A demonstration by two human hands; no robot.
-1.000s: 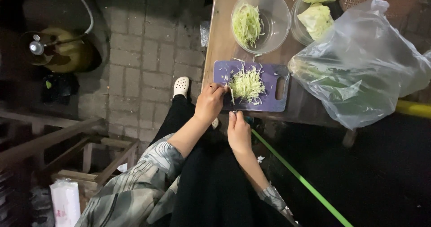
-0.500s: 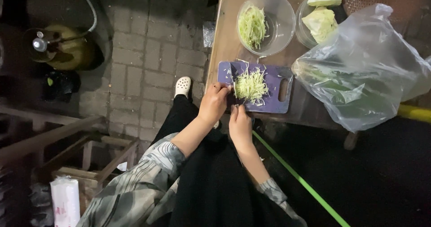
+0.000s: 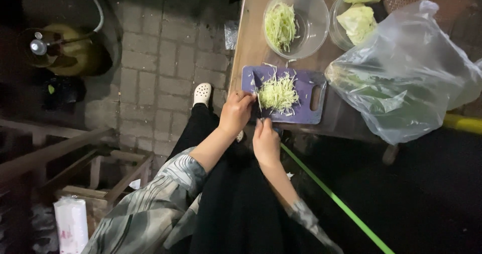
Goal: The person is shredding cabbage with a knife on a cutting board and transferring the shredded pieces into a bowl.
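At the purple cutting board (image 3: pixel 306 91), the left hand (image 3: pixel 235 112) gripped a knife (image 3: pixel 258 103) beside shredded cabbage (image 3: pixel 277 92); the right hand (image 3: pixel 265 142), fingers curled, held something I couldn't make out.

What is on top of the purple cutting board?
On the purple cutting board lies a pile of shredded cabbage. The left hand rests at its near edge. The board surface under the pile is covered.

Two bowls (image 3: pixel 296 20), one cutting board (image 3: pixel 301 91), one plastic bag (image 3: pixel 406 73).
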